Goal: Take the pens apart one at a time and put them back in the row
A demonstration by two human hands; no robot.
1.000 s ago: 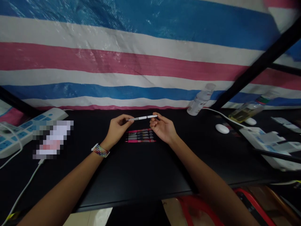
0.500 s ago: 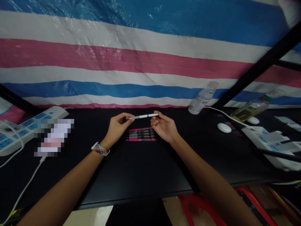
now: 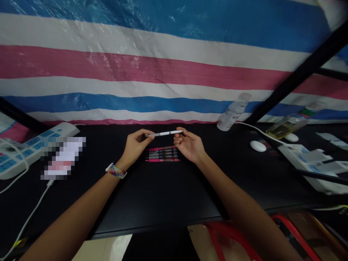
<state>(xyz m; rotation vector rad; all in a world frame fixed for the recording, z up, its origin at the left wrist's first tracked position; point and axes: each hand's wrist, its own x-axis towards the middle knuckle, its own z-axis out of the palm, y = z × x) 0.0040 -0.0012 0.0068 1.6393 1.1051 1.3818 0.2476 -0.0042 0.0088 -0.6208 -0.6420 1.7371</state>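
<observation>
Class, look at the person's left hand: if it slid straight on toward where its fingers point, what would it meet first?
Probably the right hand, which holds the other end of the white pen that the left hand grips; depth is hard to judge.

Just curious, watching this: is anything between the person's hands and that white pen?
No. The left hand and right hand each pinch an end of the white pen, held above the row of pink pens.

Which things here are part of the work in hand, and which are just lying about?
In hand: white pen, held at its ends by left hand and right hand; row of pens beneath.

Lying about: power strip, clear bottle, oil bottle, white mouse.
</observation>
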